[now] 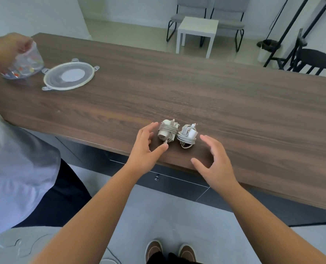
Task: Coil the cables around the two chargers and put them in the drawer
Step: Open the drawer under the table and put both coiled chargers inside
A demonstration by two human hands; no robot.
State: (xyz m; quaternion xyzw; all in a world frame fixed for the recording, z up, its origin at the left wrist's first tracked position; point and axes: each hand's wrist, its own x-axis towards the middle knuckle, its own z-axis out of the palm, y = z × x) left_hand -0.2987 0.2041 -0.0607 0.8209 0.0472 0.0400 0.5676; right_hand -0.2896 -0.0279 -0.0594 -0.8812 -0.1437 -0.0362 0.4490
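Two people share this scene. At the far left, a second person in a light shirt [15,168] stands against the counter [234,103], one hand [7,48] curled round the rim of a clear plastic tub [24,64] tilted over the wood, with small coloured bits inside. Just right of the tub a round translucent lid [69,75] with clip tabs lies flat on the counter.

Further right, near the front edge, the wearer's left hand [146,149] hovers with fingers spread and lightly bent, holding nothing; whether its fingertips touch the left charger [167,132] is not clear, though they are just beside it. That charger is a white block wound in grey cable. Right beside it, perhaps touching, sits the right charger [188,137], likewise wrapped, with a loop of cable trailing toward the edge. The right hand [215,161] is near it but apart, fingers spread and curved, gripping nothing.

Below the counter edge, between the two forearms, the dark drawer [169,182] front is closed, a small keyhole on it. Beyond the counter stand a white side table [197,29], grey chairs [227,20] and a black stool [314,60].
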